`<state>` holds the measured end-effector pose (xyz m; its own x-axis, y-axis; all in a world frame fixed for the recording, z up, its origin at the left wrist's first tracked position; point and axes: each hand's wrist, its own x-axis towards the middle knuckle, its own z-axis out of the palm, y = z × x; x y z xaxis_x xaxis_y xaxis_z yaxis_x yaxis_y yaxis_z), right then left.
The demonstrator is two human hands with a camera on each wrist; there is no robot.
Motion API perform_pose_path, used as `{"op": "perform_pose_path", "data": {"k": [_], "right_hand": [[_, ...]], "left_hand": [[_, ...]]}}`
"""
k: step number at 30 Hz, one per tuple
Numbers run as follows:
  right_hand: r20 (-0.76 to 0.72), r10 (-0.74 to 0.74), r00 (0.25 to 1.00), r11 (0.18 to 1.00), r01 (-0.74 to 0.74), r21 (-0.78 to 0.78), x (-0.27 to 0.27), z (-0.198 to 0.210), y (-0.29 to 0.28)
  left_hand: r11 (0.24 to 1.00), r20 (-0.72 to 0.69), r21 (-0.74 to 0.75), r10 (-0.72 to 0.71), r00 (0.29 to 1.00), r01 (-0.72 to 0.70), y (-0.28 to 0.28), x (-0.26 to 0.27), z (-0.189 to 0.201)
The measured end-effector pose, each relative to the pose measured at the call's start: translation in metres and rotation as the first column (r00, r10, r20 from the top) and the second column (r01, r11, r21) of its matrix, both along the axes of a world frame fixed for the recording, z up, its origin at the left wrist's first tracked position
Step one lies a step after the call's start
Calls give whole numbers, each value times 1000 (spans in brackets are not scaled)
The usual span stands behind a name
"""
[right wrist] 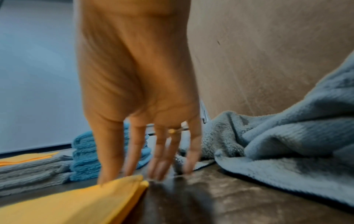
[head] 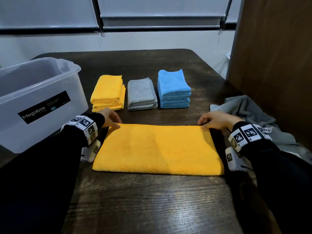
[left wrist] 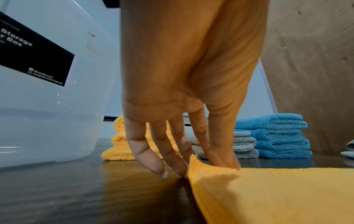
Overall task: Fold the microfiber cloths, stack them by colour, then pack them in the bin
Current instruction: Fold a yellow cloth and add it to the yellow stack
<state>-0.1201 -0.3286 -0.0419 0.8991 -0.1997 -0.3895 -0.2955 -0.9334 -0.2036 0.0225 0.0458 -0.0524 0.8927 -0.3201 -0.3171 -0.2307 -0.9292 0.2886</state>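
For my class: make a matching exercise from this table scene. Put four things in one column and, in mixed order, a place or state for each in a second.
1. blue stack
2. grey stack
3. bin
4. loose grey cloth

A. unfolded, at the table's right edge
B. middle of the three stacks
C. far left, with a black label
D. tallest stack

Pairs: 1-D, 2-B, 3-C, 4-A
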Motion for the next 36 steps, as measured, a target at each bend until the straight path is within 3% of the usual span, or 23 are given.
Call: {"op": "perform_pose_path", "data": {"k": [4, 10, 14, 16, 19, 22, 25, 28, 32, 36], "right_hand": [[-33, -13, 999, 1000, 12, -19, 2, -2, 5], [-56, -68, 996, 996, 72, 59, 11, 5, 18], [60, -207, 977, 978, 204, 54, 17, 9, 29], [138, -224, 965, 969, 236, -80, 18, 8, 38], [211, -96, 973, 981, 128, -145, 20, 7, 65], [34, 144, 989, 987, -141, -71, 18, 9, 106], [-158, 334, 929, 937, -346, -48, 11, 4, 141], [-207, 394, 896, 911, -410, -37, 4, -7, 144], [-206, 300, 931, 947, -317, -54, -3, -8, 101], [-205, 129, 970, 984, -150, -91, -13, -5, 64]], "left_hand": [[1000, -25, 25, -2, 1000, 3, 7, -7, 1], [954, -182, -255, 111, 977, -156, 46, -15, 9], [901, -65, -345, 256, 965, -262, 52, -20, 3], [922, 83, -260, 318, 944, -288, 49, -19, -3], [988, 300, -34, 157, 941, -154, 30, -31, 1], [990, 100, 128, -78, 992, 65, -1, -60, 12], [922, -201, 302, -186, 962, 241, -22, -90, 12], [923, -251, 301, -165, 954, 239, -19, -98, 10], [923, -243, 325, -129, 961, 206, 6, -90, 11], [932, -148, 360, 109, 983, -49, 41, -80, 10]]}}
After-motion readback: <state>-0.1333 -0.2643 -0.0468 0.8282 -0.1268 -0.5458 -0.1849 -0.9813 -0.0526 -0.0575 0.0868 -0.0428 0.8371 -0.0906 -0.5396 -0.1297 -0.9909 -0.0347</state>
